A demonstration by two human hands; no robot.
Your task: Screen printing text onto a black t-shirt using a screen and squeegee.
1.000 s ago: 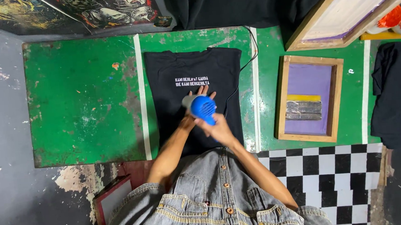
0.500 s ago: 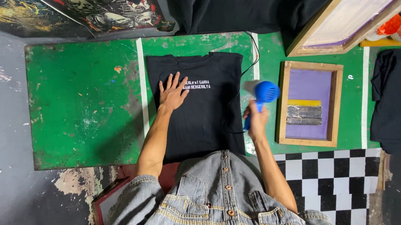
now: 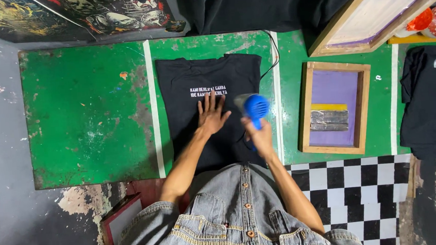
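A black T-shirt [image 3: 184,84] with white print near its top lies flat on a green worktable [image 3: 89,116]. My left hand [image 3: 211,115] rests flat on the shirt, fingers spread, just below the print. My right hand [image 3: 260,137] grips the handle of a blue hair dryer [image 3: 252,106], held over the shirt's right side with its nozzle pointing left toward the print. The dryer's black cord [image 3: 274,57] runs up along the shirt's right edge.
A wooden screen-printing frame [image 3: 335,108] with purple mesh and a squeegee lies right of the shirt. A larger frame [image 3: 379,16] leans at top right. Another black shirt [image 3: 434,102] lies at far right. Checkered floor [image 3: 355,189] is below. Dark artwork [image 3: 82,11] sits at top left.
My right hand carried the dryer away to the shirt's right edge, then brought it back over the shirt. My left hand slid rightward on the shirt and now lies flat below the print.
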